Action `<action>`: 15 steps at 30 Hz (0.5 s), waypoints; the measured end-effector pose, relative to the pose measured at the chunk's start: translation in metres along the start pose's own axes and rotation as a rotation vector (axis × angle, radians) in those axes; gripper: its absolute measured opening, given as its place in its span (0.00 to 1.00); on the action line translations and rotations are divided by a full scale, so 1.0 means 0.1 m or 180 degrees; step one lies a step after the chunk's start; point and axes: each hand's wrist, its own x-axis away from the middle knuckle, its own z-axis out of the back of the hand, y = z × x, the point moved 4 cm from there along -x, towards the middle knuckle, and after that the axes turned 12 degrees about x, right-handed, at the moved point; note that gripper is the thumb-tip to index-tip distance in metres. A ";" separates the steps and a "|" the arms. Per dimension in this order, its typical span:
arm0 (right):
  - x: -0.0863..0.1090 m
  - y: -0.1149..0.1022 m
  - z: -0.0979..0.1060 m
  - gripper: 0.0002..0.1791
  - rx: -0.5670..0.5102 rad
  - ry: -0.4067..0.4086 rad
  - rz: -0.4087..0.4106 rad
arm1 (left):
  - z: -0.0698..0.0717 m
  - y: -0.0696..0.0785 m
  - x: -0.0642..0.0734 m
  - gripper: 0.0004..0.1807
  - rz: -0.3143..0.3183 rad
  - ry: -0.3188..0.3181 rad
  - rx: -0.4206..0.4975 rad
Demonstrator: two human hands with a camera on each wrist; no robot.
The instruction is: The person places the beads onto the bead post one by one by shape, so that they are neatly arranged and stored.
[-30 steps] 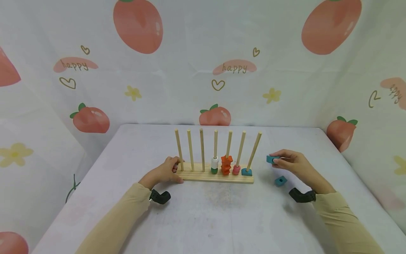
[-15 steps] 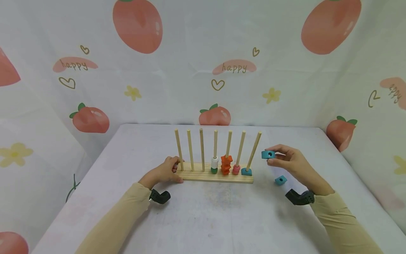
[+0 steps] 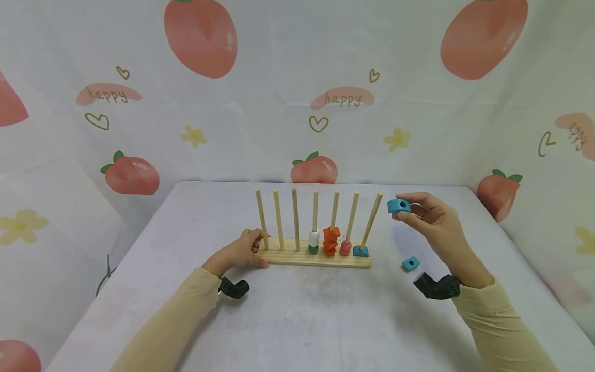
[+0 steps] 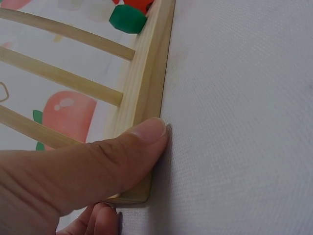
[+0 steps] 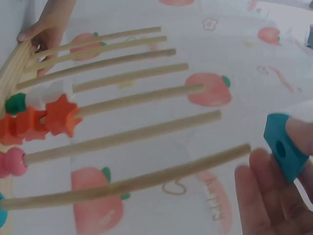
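Observation:
My left hand [image 3: 239,252] grips the left end of a wooden peg board [image 3: 321,262], its thumb along the front edge in the left wrist view. My right hand [image 3: 441,227] pinches a blue bead with a hole [image 3: 394,207] between thumb and fingers, raised just right of the rightmost peg's [image 3: 372,219] top. A blue bead [image 3: 360,252] sits at that peg's foot. Other pegs carry pink beads [image 3: 345,248], orange star beads [image 3: 331,241], and a white bead [image 3: 314,237] above a green bead [image 3: 313,250]. The three left pegs are bare.
Another blue bead [image 3: 411,264] lies on the table below my right hand. A white cloth [image 3: 260,320] covers the table. Behind it hangs a backdrop [image 3: 260,129] printed with peaches. Each wrist wears a black device [image 3: 437,287].
My right hand has lifted the blue bead higher and turned it so its hole shows. It moved left first, then up and slightly right. My left hand has stayed on the board.

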 end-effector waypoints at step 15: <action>-0.24 -0.21 -0.18 0.21 0.0394 0.0703 0.0591 | 0.00 -0.01 0.00 0.32 -0.0006 -0.0019 0.0013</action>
